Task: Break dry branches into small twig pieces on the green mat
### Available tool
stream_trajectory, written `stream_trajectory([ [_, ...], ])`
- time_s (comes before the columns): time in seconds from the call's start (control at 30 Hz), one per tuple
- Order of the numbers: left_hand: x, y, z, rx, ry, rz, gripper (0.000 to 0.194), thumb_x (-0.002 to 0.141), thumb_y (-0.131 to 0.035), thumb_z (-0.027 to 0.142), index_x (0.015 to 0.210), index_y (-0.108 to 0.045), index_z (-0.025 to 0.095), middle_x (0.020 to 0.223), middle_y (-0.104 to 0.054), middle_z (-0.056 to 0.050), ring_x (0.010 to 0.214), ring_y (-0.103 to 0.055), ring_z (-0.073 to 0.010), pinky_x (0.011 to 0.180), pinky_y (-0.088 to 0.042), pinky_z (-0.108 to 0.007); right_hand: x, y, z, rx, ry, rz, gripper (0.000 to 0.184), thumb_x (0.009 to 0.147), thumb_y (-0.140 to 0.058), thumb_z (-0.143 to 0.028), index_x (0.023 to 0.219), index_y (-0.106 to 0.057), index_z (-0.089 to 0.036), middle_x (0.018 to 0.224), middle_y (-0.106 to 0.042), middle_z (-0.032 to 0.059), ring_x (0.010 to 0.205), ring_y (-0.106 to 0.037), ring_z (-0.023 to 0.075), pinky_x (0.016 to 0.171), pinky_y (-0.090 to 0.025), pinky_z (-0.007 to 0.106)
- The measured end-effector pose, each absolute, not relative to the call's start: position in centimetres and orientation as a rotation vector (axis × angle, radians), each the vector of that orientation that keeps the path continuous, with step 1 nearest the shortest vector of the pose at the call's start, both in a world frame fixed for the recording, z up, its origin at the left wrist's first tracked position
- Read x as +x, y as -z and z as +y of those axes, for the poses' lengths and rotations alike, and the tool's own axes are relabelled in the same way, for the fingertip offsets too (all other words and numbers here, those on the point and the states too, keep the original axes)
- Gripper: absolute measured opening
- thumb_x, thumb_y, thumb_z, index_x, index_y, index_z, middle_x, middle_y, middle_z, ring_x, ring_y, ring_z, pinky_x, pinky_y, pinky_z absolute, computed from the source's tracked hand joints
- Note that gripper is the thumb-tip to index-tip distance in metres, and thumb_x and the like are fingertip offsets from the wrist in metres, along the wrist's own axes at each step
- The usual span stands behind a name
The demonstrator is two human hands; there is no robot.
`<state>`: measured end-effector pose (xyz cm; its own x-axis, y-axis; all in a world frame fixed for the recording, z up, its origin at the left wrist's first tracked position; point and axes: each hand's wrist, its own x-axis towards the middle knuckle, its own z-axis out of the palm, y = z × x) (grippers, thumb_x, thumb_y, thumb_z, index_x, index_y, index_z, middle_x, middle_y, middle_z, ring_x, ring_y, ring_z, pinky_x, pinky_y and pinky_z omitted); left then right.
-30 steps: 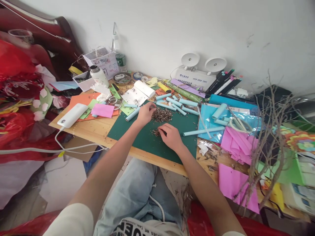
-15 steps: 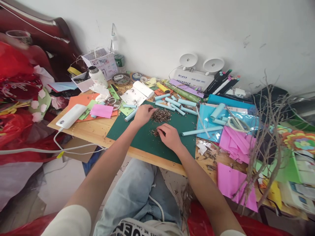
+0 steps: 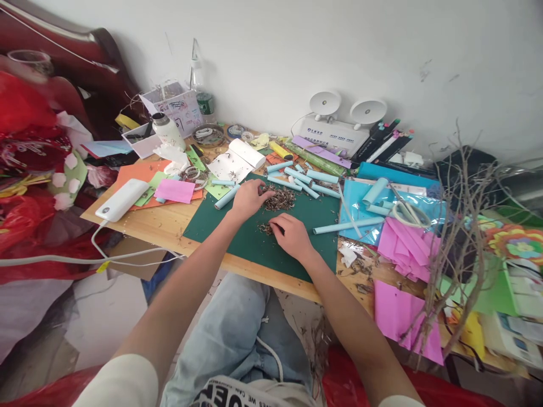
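A pile of dried brown plant bits lies on the dark green mat. At the pile's left edge is my left hand, its thumb stretched out apart from the curled fingers. A smaller heap of the same bits lies nearer to me. Beside that heap, my right hand has its thumb and fingertips pinched together; what is between them is too small to make out. Several light blue paper tubes lie behind the large pile.
On the right are a blue plastic folder, scissors, pink paper and upright bare twigs. A white power bank with a cable lies left. Behind stand a white bottle and a two-headed lamp.
My left thumb has spread away from the fingers at the pile's edge. My right hand has shifted very slightly left and stays pinched by the small heap.
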<state>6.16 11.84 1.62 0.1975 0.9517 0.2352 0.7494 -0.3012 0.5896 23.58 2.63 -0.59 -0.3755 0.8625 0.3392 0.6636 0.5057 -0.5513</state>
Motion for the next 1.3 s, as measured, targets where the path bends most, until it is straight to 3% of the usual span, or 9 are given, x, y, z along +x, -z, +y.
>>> stream_trajectory([
  [0.1, 6.5, -1.3, 11.8, 2.158, -0.763, 1.589, 0.012, 0.085, -0.06, 0.025, 0.086, -0.07, 0.017, 0.083, -0.07, -0.008, 0.077, -0.061, -0.0221, 0.072, -0.043, -0.031, 23.6, 0.5, 2.6, -1.256, -0.428, -2.15, 0.021, 0.095, -0.049, -0.02, 0.094, -0.07, -0.02, 0.09, -0.069, 0.0072, 0.084, -0.064, 0.0195, 0.076, -0.05, 0.031],
  [0.2, 6.5, -1.4, 11.7, 2.098, -0.857, 1.596, 0.017, 0.087, -0.053, 0.021, 0.082, -0.069, 0.018, 0.077, -0.069, -0.006, 0.072, -0.059, -0.0204, 0.07, -0.042, -0.031, 23.6, 0.4, 2.6, -1.26, -0.423, -2.153, 0.021, 0.095, -0.049, -0.02, 0.094, -0.07, -0.02, 0.089, -0.069, 0.0073, 0.084, -0.064, 0.0197, 0.075, -0.049, 0.031],
  [0.33, 5.9, -2.0, 11.8, 1.953, -0.995, 1.589, 0.019, 0.088, -0.053, 0.026, 0.081, -0.068, 0.019, 0.072, -0.066, -0.004, 0.067, -0.056, -0.0182, 0.068, -0.043, -0.03, 23.6, 0.4, 2.6, -1.249, -0.421, -2.15, 0.021, 0.095, -0.049, -0.021, 0.093, -0.07, -0.02, 0.09, -0.069, 0.0072, 0.085, -0.065, 0.0201, 0.076, -0.05, 0.032],
  [0.47, 5.6, -2.2, 12.1, 1.846, -1.102, 1.565, 0.014, 0.084, -0.057, 0.028, 0.08, -0.067, 0.018, 0.082, -0.068, -0.005, 0.073, -0.057, -0.0179, 0.071, -0.044, -0.03, 23.6, 0.5, 2.6, -1.241, -0.423, -2.143, 0.021, 0.095, -0.049, -0.022, 0.093, -0.07, -0.02, 0.089, -0.07, 0.0075, 0.085, -0.065, 0.0202, 0.076, -0.051, 0.032],
  [0.6, 5.6, -2.2, 11.8, 1.611, -1.132, 1.465, 0.015, 0.084, -0.057, 0.03, 0.078, -0.063, 0.018, 0.072, -0.065, -0.003, 0.067, -0.057, -0.0163, 0.066, -0.046, -0.029, 23.6, 0.4, 2.6, -1.253, -0.386, -2.06, 0.021, 0.095, -0.048, -0.023, 0.094, -0.069, -0.021, 0.09, -0.07, 0.0076, 0.085, -0.065, 0.0206, 0.079, -0.052, 0.033],
  [0.87, 6.4, -2.7, 6.6, 1.434, -1.022, 1.192, 0.021, 0.082, -0.063, 0.038, 0.08, -0.064, 0.017, 0.072, -0.065, -0.003, 0.066, -0.059, -0.0149, 0.064, -0.048, -0.027, 23.8, -0.6, 2.5, -1.248, -0.385, -1.725, 0.025, 0.095, -0.052, -0.033, 0.115, -0.062, -0.022, 0.091, -0.068, 0.0071, 0.081, -0.065, 0.0198, 0.081, -0.056, 0.036],
  [1.17, 6.5, -1.6, 2.8, 1.36, -0.91, 1.191, 0.023, 0.086, -0.057, 0.042, 0.083, -0.06, 0.019, 0.074, -0.066, -0.003, 0.07, -0.061, -0.0152, 0.067, -0.05, -0.027, 23.6, -0.6, 2.2, -1.127, -0.527, -1.843, 0.027, 0.093, -0.054, -0.031, 0.117, -0.064, -0.025, 0.097, -0.07, 0.006, 0.084, -0.066, 0.0186, 0.083, -0.056, 0.035],
  [1.3, 6.3, -1.2, 2.5, 1.304, -0.921, 1.144, 0.023, 0.084, -0.059, 0.041, 0.081, -0.061, 0.018, 0.072, -0.064, -0.002, 0.069, -0.06, -0.0139, 0.068, -0.05, -0.026, 23.4, -0.3, 2.2, -1.108, -0.493, -1.899, 0.021, 0.095, -0.051, -0.03, 0.104, -0.07, -0.025, 0.098, -0.073, 0.0065, 0.088, -0.068, 0.0194, 0.083, -0.056, 0.035],
])
